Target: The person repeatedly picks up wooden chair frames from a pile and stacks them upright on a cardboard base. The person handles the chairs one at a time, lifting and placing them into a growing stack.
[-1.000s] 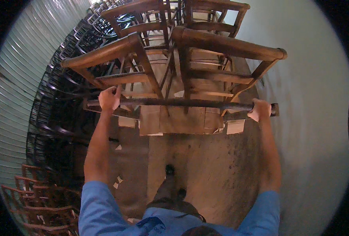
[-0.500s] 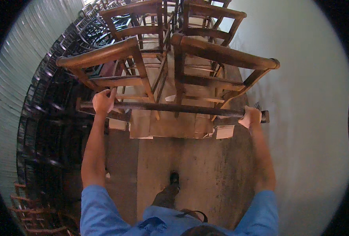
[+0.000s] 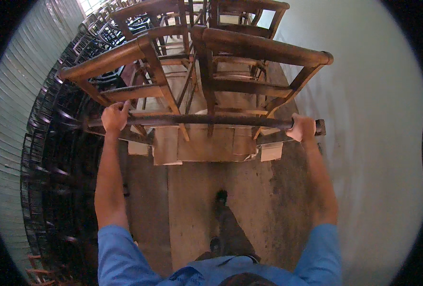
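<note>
A long dark push bar runs across in front of me, at the near end of a flat cart. My left hand is wrapped round the bar near its left end, my right hand near its right end. Just beyond the bar stand two brown wooden chairs, the left chair and the right chair, with their backrests toward me. More wooden chairs follow behind them. Cardboard covers the cart's bed under the chair legs.
Along the left side, many dark metal-framed chairs are stacked in rows beside a corrugated wall. A plain pale wall stands close on the right. The brown floor lies between me and the cart.
The cart with its chairs has moved forward along the floor, and I have stepped with it. The dark chairs on the left have slid back past me. Both hands stay on the bar.
</note>
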Demonstrator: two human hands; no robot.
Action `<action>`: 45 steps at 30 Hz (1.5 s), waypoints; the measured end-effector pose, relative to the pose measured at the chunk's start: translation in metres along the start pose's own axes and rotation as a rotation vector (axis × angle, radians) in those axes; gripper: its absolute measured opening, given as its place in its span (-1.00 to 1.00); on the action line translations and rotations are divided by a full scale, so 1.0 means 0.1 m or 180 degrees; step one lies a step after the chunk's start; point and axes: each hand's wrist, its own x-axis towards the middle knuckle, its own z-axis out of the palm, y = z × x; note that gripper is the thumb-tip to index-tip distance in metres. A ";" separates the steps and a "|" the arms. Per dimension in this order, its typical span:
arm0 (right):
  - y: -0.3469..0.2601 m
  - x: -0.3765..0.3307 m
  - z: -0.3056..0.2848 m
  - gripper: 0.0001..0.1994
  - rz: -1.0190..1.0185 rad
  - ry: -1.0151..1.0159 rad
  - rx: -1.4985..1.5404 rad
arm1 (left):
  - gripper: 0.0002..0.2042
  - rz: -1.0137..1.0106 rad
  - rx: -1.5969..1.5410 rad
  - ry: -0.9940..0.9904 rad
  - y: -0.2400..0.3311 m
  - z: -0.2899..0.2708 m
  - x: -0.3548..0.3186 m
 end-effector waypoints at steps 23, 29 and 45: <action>0.78 1.02 0.31 -0.54 0.0241 -0.0104 0.0111 | -0.55 0.0313 -0.0290 0.0143 1.06 0.76 1.17; 1.24 1.53 0.64 -0.54 0.0229 0.0437 0.0109 | -0.53 0.0339 -0.0349 0.0034 1.66 1.17 1.68; 1.46 1.71 1.10 -0.54 0.0122 0.0029 0.0248 | -0.54 0.0110 0.0198 -0.0617 1.90 1.44 1.71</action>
